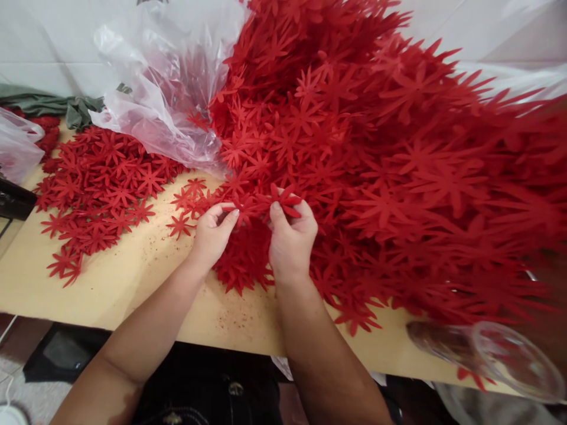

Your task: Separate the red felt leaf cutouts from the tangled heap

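Note:
My left hand [215, 227] pinches a petal of a red flower-shaped cutout [246, 208] between thumb and forefinger. Close beside it, my right hand [292, 233] is closed on another red flower cutout [286, 202], its thumb pressed on the petals. Both hands are just above the table, at the near edge of a large heap of red flower cutouts [328, 147]. Below and between the hands lies a smaller clump of cutouts [243, 260]. Whether the two held cutouts are joined cannot be made out.
A second pile of red cutouts [106, 183] lies on the left of the wooden table [146, 265]. Behind it stands a crumpled clear plastic bag [163, 88]. A clear round plastic container [509, 360] lies at the front right edge. A dark green cloth [48, 101] is at the back left.

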`<action>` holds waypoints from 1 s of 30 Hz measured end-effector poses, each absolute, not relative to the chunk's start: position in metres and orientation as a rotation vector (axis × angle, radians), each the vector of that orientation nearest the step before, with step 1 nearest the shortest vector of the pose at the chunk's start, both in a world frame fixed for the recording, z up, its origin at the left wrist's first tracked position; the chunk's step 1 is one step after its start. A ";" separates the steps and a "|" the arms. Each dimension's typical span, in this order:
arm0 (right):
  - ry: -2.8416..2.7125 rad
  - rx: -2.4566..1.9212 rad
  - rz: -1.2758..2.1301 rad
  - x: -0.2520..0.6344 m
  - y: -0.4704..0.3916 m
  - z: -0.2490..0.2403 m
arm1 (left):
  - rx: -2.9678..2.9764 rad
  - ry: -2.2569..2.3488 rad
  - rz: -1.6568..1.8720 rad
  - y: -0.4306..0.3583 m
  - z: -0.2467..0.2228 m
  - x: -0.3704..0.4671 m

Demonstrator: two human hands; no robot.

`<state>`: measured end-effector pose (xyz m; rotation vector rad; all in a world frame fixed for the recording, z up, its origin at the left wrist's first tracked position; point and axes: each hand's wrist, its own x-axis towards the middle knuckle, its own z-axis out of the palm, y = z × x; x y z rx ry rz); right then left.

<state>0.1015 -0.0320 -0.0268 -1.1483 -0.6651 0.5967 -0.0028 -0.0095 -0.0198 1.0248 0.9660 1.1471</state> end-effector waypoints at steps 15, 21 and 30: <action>-0.680 -1.254 0.664 0.107 -0.033 -0.017 | 0.822 0.946 1.200 -0.006 -0.011 -0.008; -0.892 -1.094 0.815 0.096 -0.036 -0.020 | 0.870 0.797 1.187 -0.011 -0.010 -0.007; -1.003 -1.114 0.992 0.090 -0.041 -0.015 | 0.703 0.790 1.115 -0.010 -0.008 -0.007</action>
